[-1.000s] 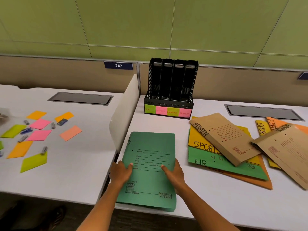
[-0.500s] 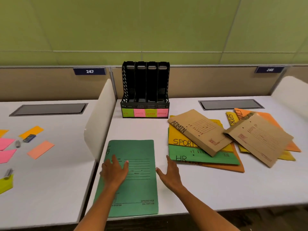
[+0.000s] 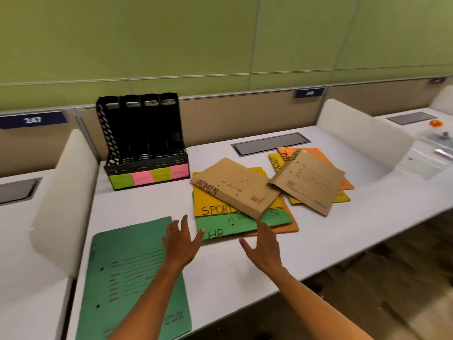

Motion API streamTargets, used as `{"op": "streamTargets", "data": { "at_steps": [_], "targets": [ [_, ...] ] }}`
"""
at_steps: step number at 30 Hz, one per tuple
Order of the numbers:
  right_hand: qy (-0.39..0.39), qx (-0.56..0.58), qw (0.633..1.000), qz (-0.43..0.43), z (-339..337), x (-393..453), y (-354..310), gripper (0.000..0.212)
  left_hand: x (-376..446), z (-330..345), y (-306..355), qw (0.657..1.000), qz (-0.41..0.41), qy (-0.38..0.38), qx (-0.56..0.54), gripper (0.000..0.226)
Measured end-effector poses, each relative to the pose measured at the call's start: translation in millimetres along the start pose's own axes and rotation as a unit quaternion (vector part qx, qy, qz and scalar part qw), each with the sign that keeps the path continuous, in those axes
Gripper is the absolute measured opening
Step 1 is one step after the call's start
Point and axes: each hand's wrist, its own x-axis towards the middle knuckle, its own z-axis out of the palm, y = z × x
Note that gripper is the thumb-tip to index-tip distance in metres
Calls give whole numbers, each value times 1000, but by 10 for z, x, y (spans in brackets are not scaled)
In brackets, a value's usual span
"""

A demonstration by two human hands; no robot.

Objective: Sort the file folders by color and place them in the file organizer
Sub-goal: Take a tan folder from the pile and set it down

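1. Head view: black file organizer (image 3: pixel 144 143) stands on the white desk (image 3: pixel 318 236) at about 11 o'clock from the hands, against the back partition. Four upright slots; all look dark inside, no folder visible in any. Front lip carries four sticky labels, green, pink, green, pink; writing too blurred to read.
2. Green folder (image 3: pixel 132 278) lies flat at 7 o'clock, near the desk's front edge, alone.
3. Left hand (image 3: pixel 180 244) fingers spread, over the green folder's right edge; holding nothing. Contact with the desk: cannot tell.
4. Right hand (image 3: pixel 263 246) fingers spread and relaxed, holding nothing; fingertips reach the near edge of the pile.
5. Pile at 1 o'clock: brown ADMIN folder (image 3: pixel 235 186) on top, yellow SPORTS folder (image 3: pixel 213 204) under it, green HR folder (image 3: pixel 235 227) below, orange folder (image 3: pixel 290 223) at the bottom.
6. Second heap at 2 o'clock: brown folder (image 3: pixel 308 181) over yellow and orange ones.
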Motion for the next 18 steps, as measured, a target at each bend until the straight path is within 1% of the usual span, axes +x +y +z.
{"op": "streamTargets", "data": {
  "at_steps": [8,12,14,15,18],
  "targets": [
    [32,-1,997,73,-434,335,615,86,281,392,722,997,67,-28,-4,74],
    [37,13,993,114,-640,614,973,85,453,649,1099,996,82,-34,24,83],
    [46,19,992,118,-735,784,1177,85,578,792,1342,995,91,-34,30,87],
    [53,17,991,118,-772,865,1271,85,630,844,1455,994,93,-38,32,86],
    [59,12,989,132,-920,1176,1620,83,844,1057,1865,993,99,-54,34,74]
  ]
}}
